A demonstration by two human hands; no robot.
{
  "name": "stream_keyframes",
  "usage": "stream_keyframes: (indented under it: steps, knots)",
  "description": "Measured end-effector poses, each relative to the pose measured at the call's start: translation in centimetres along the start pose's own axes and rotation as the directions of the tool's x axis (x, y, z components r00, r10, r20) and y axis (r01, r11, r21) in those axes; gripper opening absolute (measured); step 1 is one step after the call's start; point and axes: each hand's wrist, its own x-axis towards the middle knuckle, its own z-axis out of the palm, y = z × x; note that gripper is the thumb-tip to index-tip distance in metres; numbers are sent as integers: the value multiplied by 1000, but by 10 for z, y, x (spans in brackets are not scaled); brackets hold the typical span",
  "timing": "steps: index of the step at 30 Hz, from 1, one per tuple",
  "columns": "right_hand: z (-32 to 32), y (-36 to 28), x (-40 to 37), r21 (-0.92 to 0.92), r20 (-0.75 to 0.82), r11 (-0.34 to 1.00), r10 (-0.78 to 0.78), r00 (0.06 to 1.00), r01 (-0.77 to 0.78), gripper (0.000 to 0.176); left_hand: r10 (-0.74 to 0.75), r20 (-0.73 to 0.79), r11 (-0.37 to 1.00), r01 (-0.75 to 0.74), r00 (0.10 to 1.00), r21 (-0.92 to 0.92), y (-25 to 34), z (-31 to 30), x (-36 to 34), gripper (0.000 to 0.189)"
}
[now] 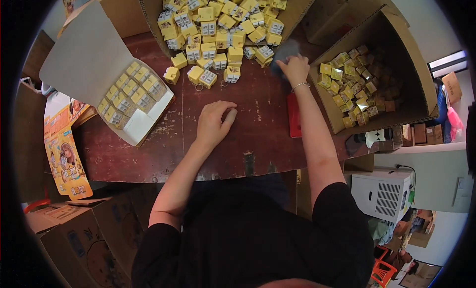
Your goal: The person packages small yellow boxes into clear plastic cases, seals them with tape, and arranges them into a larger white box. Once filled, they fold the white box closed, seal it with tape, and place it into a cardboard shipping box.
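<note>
Head view — right hand (295, 69) at heaped yellow cubes (218, 40), white-faced.

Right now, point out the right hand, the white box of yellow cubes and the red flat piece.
right hand (293, 69), head view, back of the hand
white box (141, 125), head view, bare floor at its near corner
red flat piece (293, 120), head view, strip left of the forearm

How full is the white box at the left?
Partly full: yellow cubes fill most of the white box, but its near end shows bare bottom.
</note>
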Motion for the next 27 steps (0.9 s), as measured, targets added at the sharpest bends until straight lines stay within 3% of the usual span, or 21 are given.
stream_keyframes:
  steps: [2, 3, 4, 11, 14, 16, 19, 23, 25, 27]
  knots:
    - [3, -1, 4, -76, -74, 997, -37, 997, 31, 42, 4, -6, 1000, -4, 1000, -2, 0, 0, -1, 12]
    - [2, 1, 10, 84, 155, 993, 67, 986, -81, 44, -2, 2, 1000, 2, 1000, -10, -2, 0, -2, 12]
    - [2, 3, 14, 211, 387, 952, 128, 913, -223, 47, -6, 10, 1000, 6, 1000, -18, -3, 0, -3, 12]
    - [15, 15, 27, 148, 119, 982, 102, 988, -119, 60, -36, 22, 999, 37, 999, -32, -9, -2, -6, 12]
    - [21, 25, 39, 83, 140, 983, 150, 979, -163, 67, -46, 52, 998, 47, 998, -34, -7, -4, -4, 11]
    - [11, 25, 45, 217, 416, 937, 164, 894, -273, 69, -38, 44, 998, 41, 998, -51, -6, -4, -5, 10]
    - [14, 26, 51, 162, 452, 947, 180, 874, -279, 83, -79, 64, 996, 82, 995, -48, -7, -5, -6, 10]
    - [14, 22, 48, 136, 393, 958, 180, 902, -251, 86, -69, 79, 996, 74, 995, -53, -9, 0, -5, 11]
    - [9, 14, 46, 51, 518, 972, 169, 838, -228, 97, -57, 80, 996, 62, 995, -61, -8, 2, -3, 11]
    - [7, 15, 46, 71, 503, 967, 177, 846, -245, 101, -61, 88, 995, 67, 994, -68, -6, 3, -1, 12]
